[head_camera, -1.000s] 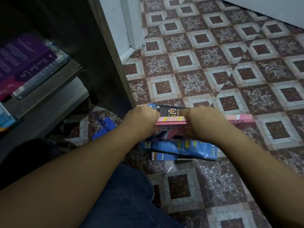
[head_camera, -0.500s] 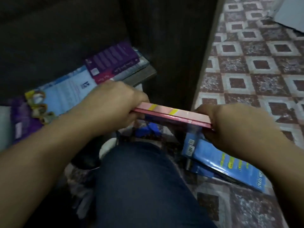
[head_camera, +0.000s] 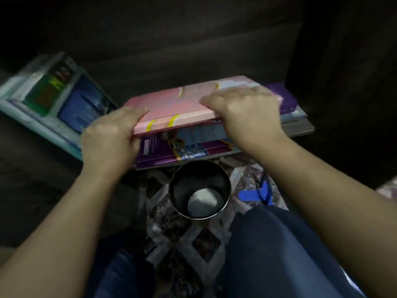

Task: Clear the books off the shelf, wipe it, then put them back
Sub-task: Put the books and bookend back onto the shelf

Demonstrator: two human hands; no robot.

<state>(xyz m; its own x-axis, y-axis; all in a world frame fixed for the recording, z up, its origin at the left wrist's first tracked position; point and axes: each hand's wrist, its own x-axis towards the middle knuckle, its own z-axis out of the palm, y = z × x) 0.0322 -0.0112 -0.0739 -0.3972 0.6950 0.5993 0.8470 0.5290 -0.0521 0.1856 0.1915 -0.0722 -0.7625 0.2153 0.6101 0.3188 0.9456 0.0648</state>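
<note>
A pink book with yellow bands on its spine lies flat on top of a stack of books on the dark low shelf. My left hand grips the pink book's left near corner. My right hand holds its right near edge, fingers spread over the cover. The stack under it shows a light blue cover and purple covers, partly hidden by the pink book. A second pile of bluish books lies to the left, blurred.
A round metal cup with something pale inside stands on the patterned tile floor just below the shelf edge. A blue object lies on the floor to its right. My knee in blue jeans is at the lower right.
Both hands lifted the pink book from the floor pile, carried it left to the shelf, and now it lies on the stack there. The view swung from the floor to the shelf.
</note>
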